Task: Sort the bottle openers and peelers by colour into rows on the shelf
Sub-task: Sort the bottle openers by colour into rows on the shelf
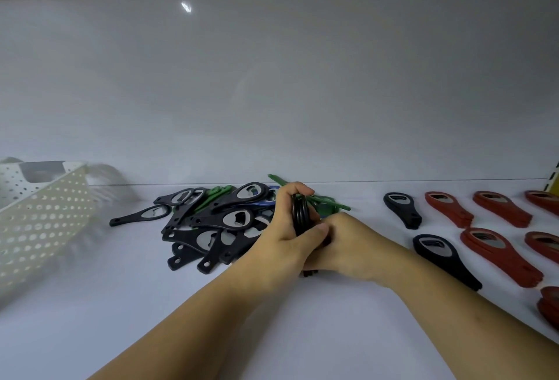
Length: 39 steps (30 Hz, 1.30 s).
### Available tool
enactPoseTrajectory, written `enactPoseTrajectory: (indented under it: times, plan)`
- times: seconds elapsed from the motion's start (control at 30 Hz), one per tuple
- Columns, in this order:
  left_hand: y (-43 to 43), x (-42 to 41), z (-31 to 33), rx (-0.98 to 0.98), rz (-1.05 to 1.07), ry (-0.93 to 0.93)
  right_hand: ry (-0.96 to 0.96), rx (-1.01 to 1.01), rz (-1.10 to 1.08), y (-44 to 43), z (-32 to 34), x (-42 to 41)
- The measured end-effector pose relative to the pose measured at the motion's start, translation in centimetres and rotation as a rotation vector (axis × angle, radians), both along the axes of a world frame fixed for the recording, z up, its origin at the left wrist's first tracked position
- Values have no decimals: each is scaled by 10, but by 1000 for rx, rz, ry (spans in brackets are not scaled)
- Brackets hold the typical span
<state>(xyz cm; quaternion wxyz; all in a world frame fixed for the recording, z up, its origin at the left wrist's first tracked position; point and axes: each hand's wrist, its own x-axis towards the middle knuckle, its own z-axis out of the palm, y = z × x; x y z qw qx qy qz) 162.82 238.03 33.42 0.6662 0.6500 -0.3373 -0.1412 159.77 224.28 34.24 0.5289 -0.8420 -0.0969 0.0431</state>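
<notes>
Several black openers (300, 216) stand on edge mid-shelf, gripped in the left hand (281, 237) — the right hand (348, 246) meets it, fingers hidden. Black is being gathered; next, probably, set them by the black stacks (402, 208) toward the shelf's right edge.

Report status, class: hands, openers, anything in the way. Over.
Left hand grips stack of black openers; right hand against it, fingers hidden. Unsorted mixed pile at left. Sorted red stacks at right; nothing blocking.
</notes>
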Motion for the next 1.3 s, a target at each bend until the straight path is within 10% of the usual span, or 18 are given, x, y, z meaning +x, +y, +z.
enactPoseTrajectory:
  times: [0.8,1.3]
  plan:
    - [6,8,2,30,98,-121,2,-232,-125,-11,4,-7]
    - [12,0,-9,-154,3,197,224,-92,-203,-11,8,-28]
